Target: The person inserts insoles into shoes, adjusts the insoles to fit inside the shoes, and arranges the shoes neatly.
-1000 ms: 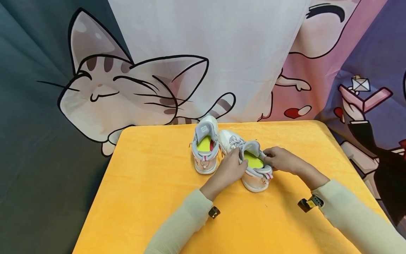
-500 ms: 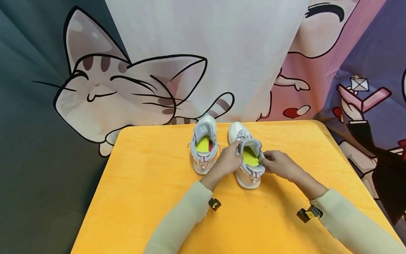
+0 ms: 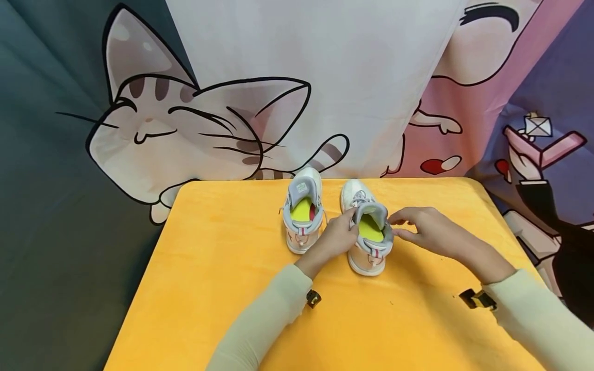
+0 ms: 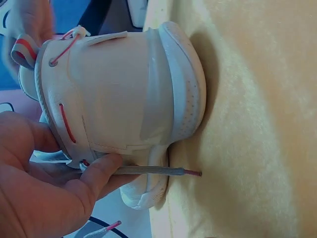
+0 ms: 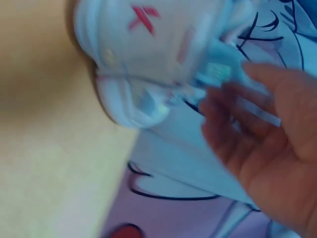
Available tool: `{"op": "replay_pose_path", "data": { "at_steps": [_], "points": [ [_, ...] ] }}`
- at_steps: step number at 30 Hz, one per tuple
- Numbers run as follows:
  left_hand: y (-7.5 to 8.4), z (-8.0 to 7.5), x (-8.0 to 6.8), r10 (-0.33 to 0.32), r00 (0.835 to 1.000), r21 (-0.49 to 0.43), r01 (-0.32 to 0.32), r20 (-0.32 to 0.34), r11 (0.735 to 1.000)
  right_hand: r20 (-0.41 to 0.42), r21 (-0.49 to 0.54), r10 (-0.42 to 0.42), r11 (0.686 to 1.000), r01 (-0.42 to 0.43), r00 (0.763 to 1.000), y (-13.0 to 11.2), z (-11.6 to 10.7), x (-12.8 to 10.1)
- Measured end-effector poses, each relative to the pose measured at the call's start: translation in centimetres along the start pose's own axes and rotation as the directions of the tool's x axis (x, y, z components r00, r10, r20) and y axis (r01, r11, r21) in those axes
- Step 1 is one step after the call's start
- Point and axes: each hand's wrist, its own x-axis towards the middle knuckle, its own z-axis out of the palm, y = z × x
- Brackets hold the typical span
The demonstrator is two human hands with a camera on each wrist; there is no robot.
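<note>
The right hand [image 3: 429,232] has let go of the right shoe [image 3: 368,242]; its fingers now hover spread just beside the collar. The left hand [image 3: 336,239] still pinches the collar's other side. The shoe stands straightened on the table [image 3: 223,268], parallel to its mate [image 3: 302,219], so the pair looks aligned.

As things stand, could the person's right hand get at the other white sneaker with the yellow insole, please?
Probably not directly: the nearer sneaker and left hand lie between the right hand and it.

From my hands, the other shoe [image 3: 303,216] stands close at 10 o'clock, leaving only a narrow gap beside the shoe I hold [image 3: 368,234]. The curtain [image 3: 315,82] blocks 12 o'clock. The yellow table [image 3: 209,268] lies open toward 6, 8 and 4 o'clock.
</note>
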Motion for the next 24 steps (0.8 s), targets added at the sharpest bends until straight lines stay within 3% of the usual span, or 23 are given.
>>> {"op": "replay_pose_path", "data": {
  "at_steps": [4, 7, 11, 15, 19, 24],
  "points": [
    [0.1, 0.0, 0.0, -0.003, 1.000, 0.021, 0.003, 0.003, 1.000, 0.153, -0.044, -0.171, 0.983, 0.179, 0.973, -0.7, -1.3, 0.5],
    [0.1, 0.0, 0.0, -0.003, 1.000, 0.022, 0.003, 0.006, 1.000, 0.278, -0.055, -0.260, 0.957, 0.285, 0.925, -1.1, -1.5, 1.3],
    [-0.1, 0.1, 0.1, 0.002, 1.000, 0.013, -0.002, 0.005, 1.000, 0.381, -0.079, -0.321, 0.923, 0.376, 0.867, -1.3, -0.9, 2.4],
    [0.0, 0.1, 0.1, 0.002, 1.000, 0.025, -0.002, -0.001, 1.000, 0.415, -0.049, -0.333, 0.921, 0.386, 0.847, -1.4, -0.2, 3.4],
    [0.0, 0.1, 0.1, 0.000, 1.000, 0.031, 0.000, -0.003, 1.000, 0.427, -0.007, -0.323, 0.933, 0.360, 0.845, -1.6, 0.4, 3.9],
    [0.0, 0.3, 0.1, 0.021, 1.000, 0.051, -0.020, -0.018, 0.999, 0.484, -0.010, -0.234, 0.962, 0.273, 0.843, -1.8, 1.4, 4.0]
  ]
}}
